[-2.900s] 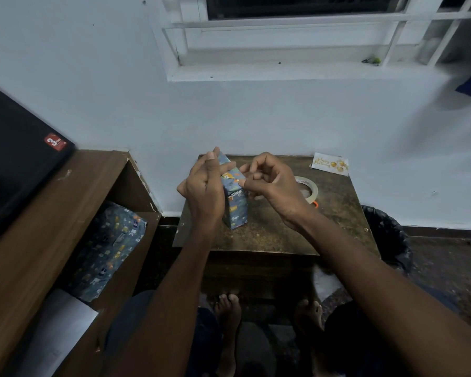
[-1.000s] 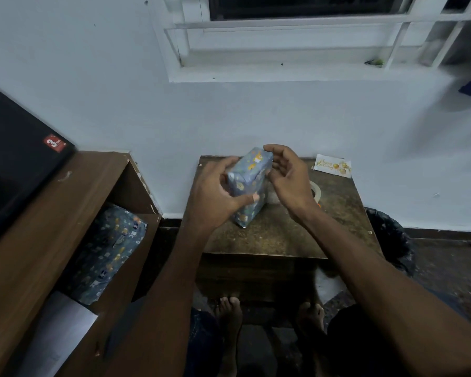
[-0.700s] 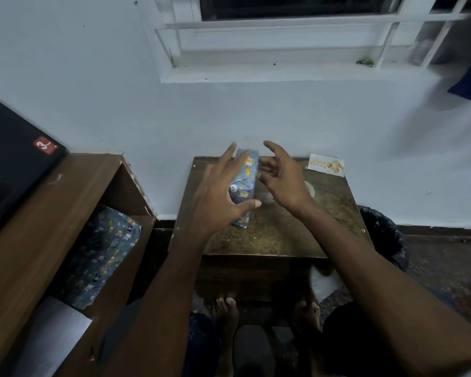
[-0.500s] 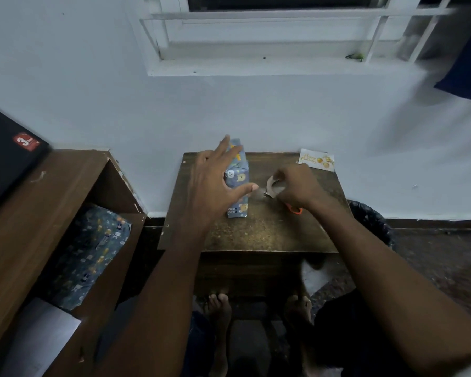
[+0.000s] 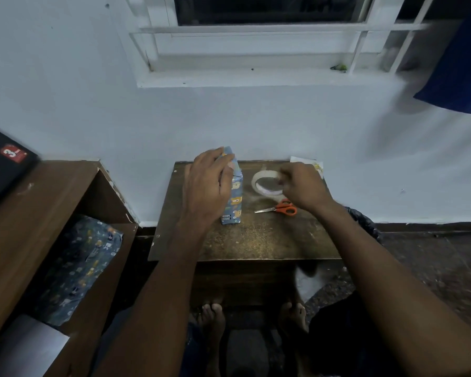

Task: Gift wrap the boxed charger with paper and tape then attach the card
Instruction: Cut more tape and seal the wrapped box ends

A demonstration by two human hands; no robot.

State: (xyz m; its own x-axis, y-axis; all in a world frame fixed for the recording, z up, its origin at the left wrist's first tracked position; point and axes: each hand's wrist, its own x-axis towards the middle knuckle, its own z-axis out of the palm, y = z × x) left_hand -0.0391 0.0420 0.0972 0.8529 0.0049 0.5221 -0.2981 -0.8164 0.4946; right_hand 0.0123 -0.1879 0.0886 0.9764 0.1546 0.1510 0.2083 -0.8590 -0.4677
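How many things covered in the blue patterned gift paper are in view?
2: the upright blue-patterned wrapped box on the small brown table, and a crumpled blue-patterned paper bundle in the wooden shelf at left. Others may be hidden.

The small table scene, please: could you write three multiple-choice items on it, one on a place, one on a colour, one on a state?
1. Where do the scissors lie?
A. left of the wrapped box
B. right of the wrapped box
C. on the wrapped box

2. What colour are the scissor handles?
A. orange
B. green
C. black

3. How is the wrapped box?
A. flat on the table
B. lifted clear
C. standing on end, left hand holding it

Key: 1 B, they lie near the tape roll at the right hand; 2 A, orange loops show; 3 C, its base meets the table.
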